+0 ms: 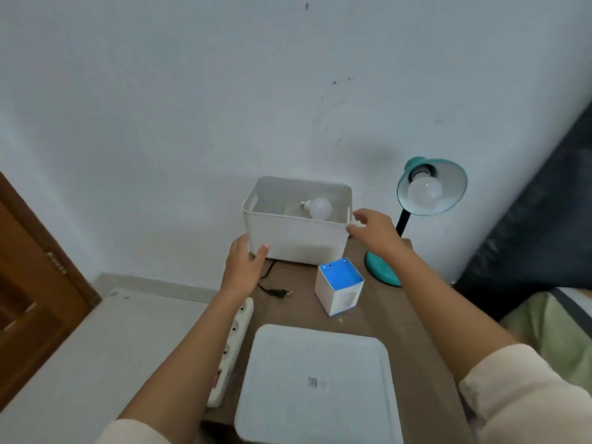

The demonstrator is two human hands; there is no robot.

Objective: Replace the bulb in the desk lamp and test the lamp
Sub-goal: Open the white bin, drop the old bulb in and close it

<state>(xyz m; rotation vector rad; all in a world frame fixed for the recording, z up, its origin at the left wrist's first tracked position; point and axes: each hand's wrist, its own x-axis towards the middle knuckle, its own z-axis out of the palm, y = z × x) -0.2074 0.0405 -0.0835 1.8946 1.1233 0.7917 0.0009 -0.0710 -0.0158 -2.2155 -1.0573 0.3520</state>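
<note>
On the brown table [394,315] both my arms reach forward to the white plastic bin [296,238] at the far edge by the wall. My left hand [245,267] presses its palm against the bin's near left corner, thumb up on the front wall and fingers wrapped round the side. My right hand [373,230] curls at the bin's right end, fingertips at the rim near the handle slot; I cannot tell whether they grip it or only touch. Neither hand holds anything but the bin.

A loose white bulb [317,208] lies on its side inside the bin, screw base pointing left, between my two hands and beyond them. To the right of my right hand stands the teal desk lamp [431,190], its shade tipped toward me with a white bulb seated in the socket, unlit. Its black plug [280,293] lies unplugged on the table just right of my left wrist. A small blue-and-white bulb box [339,288] stands near the lamp's base. A white lid [317,386] lies nearest me, and a white power strip [232,344] lies along the table's left edge under my left forearm.
</note>
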